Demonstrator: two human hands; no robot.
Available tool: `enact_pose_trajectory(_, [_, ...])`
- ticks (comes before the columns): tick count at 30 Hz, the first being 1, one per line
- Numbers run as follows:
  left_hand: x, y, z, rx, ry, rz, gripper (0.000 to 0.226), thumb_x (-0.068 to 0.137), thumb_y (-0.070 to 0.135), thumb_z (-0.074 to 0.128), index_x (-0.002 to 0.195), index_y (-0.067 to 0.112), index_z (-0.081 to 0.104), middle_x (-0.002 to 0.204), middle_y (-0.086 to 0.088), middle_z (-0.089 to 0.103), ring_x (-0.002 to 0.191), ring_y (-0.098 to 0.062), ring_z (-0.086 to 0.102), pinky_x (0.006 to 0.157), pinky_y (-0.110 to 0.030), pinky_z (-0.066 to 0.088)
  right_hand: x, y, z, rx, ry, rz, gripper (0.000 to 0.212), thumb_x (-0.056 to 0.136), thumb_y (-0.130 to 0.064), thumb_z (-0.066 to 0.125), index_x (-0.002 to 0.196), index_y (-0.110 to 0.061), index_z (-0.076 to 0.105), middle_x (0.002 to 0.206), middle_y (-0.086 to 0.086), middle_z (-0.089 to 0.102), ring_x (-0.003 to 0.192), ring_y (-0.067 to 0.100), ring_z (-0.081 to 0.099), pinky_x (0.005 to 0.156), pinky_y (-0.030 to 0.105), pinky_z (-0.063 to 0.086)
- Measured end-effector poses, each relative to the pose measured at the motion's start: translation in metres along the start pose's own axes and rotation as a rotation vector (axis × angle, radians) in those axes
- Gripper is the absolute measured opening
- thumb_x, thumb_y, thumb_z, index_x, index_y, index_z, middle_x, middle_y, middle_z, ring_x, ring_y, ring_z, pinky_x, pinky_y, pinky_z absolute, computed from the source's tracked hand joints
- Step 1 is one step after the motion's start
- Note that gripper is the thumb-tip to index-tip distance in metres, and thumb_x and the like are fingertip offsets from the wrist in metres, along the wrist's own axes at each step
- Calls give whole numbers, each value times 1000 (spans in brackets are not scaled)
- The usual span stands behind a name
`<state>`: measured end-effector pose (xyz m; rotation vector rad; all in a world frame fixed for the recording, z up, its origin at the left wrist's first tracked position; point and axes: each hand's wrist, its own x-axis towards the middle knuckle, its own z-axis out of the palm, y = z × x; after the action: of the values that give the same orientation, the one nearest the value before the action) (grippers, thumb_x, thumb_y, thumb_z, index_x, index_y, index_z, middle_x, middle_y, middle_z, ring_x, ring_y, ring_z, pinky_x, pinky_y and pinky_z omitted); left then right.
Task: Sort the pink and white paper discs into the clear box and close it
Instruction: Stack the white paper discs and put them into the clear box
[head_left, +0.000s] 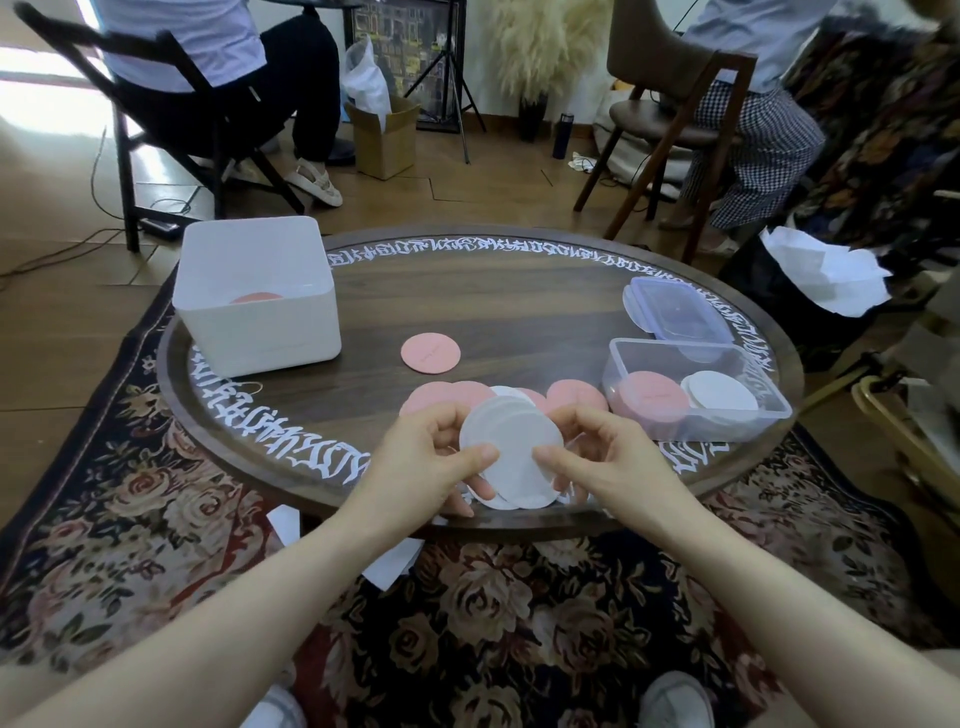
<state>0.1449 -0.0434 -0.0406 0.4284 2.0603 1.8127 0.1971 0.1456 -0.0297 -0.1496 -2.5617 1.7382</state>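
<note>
My left hand (431, 457) and my right hand (602, 457) together hold a fanned stack of white paper discs (511, 447) over the near edge of the round table. Behind the stack, several pink discs (447, 397) lie overlapping on the table, and one pink disc (430, 353) lies alone further back. The clear box (696, 389) stands open at the right, with a pink pile (655, 402) on its left side and a white pile (723, 397) on its right. Its clear lid (675, 312) lies behind it.
A white plastic bin (254, 296) with a pink disc inside stands at the table's back left. The dark round table (493, 291) has a white lettered rim. Two seated people on chairs, a cardboard box and white paper scraps (826, 270) surround it on the floral rug.
</note>
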Motion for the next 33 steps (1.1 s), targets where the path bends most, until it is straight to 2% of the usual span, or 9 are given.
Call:
enact_pose_trajectory(3, [-1, -2, 3, 114, 15, 50, 3, 89, 10, 62, 88, 8, 61, 74, -10, 68, 66, -26, 68, 52, -37, 52, 0, 1, -2, -10, -5, -24, 7, 83, -10, 70, 84, -9, 63, 67, 6, 60, 55, 14, 55, 50, 19, 42])
enact_pose_trajectory(5, [-2, -3, 5, 433, 97, 138, 11, 89, 22, 62, 83, 13, 60, 65, 0, 60, 68, -22, 61, 61, -37, 48, 0, 1, -2, -12, -10, -34, 9, 83, -9, 71, 82, -8, 62, 66, 5, 58, 55, 16, 55, 49, 19, 43])
enact_pose_trajectory(7, [-4, -2, 7, 739, 206, 265, 14, 87, 31, 61, 83, 18, 60, 69, 5, 51, 74, -16, 51, 67, -35, 42, 0, 3, -4, -38, -7, -47, 11, 82, -7, 71, 80, -10, 61, 64, 1, 58, 55, 17, 56, 50, 25, 47])
enact_pose_trajectory(9, [-3, -1, 9, 707, 204, 331, 14, 87, 31, 62, 85, 17, 61, 76, 7, 48, 75, -12, 45, 68, -33, 41, 0, 4, -5, -55, -4, -62, 13, 82, -5, 71, 78, -11, 59, 61, -4, 57, 56, 18, 56, 53, 34, 50])
enact_pose_trajectory(13, [2, -4, 13, 652, 100, 324, 21, 87, 33, 58, 84, 13, 61, 78, 4, 51, 74, -10, 45, 69, -35, 41, -2, 7, -9, -114, 2, -80, 14, 80, -7, 72, 77, -12, 59, 68, 7, 57, 59, 22, 55, 60, 42, 53])
enact_pose_trajectory(15, [2, -4, 15, 656, 55, 319, 19, 90, 28, 59, 80, 12, 60, 76, 6, 50, 72, -7, 43, 68, -30, 36, -2, 9, -10, -162, -9, -90, 14, 80, -9, 72, 77, -17, 62, 71, 7, 62, 61, 23, 58, 63, 43, 53])
enact_pose_trajectory(19, [2, -5, 17, 660, 29, 305, 7, 88, 28, 62, 91, 23, 66, 81, 10, 52, 75, -5, 45, 72, -27, 37, -2, 9, -11, -243, -32, -126, 11, 80, -9, 71, 78, -15, 62, 76, 7, 67, 66, 23, 60, 64, 32, 51])
enact_pose_trajectory(23, [3, -6, 18, 621, 73, 331, 16, 84, 26, 67, 100, 27, 68, 84, 12, 55, 73, 0, 47, 71, -21, 37, -3, 6, -13, -252, -24, -124, 12, 79, -11, 72, 78, -20, 64, 75, 2, 68, 65, 16, 60, 63, 24, 47])
enact_pose_trajectory(33, [5, -5, 21, 615, 93, 340, 5, 81, 20, 70, 83, 17, 67, 79, 6, 58, 69, -8, 49, 68, -29, 42, -7, 3, -12, -250, -16, -117, 18, 79, -4, 69, 76, -21, 63, 73, 2, 66, 66, 17, 59, 61, 24, 47])
